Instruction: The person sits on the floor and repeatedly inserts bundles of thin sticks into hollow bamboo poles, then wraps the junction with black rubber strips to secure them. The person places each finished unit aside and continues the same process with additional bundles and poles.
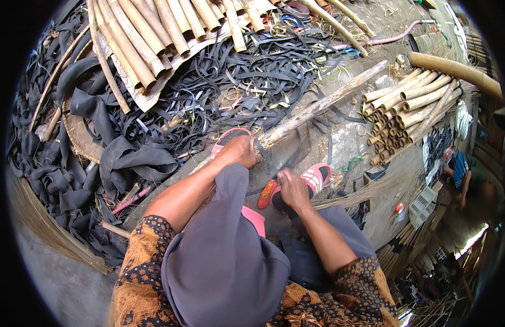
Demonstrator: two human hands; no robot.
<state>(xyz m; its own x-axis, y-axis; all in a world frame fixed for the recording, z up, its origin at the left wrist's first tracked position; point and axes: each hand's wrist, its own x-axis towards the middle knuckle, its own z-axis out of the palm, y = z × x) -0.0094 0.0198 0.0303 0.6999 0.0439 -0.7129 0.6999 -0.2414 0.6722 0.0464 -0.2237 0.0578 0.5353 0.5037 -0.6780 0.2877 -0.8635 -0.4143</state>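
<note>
My left hand (242, 151) is closed beside the near end of a weathered wooden pole (329, 103). Pale thin stick ends (258, 146) show at its fingers, and a narrow dark strip (268, 159) hangs next to them. My right hand (293, 189) makes a fist in front of my right pink sandal (316, 177). What lies inside that fist is hidden. An orange-red handle-like thing (267, 195) sits just left of it, below a flat dark strip or blade (299, 155). Grey cloth (220, 256) drapes over my left knee.
Tangled black rubber strips (247, 73) and sheets (132, 163) cover the left and far ground. Bamboo tubes (138, 43) lie at the far left; another stack (397, 117) stands right. Thin sticks (356, 194) extend right of my leg. Another person (460, 171) is at far right.
</note>
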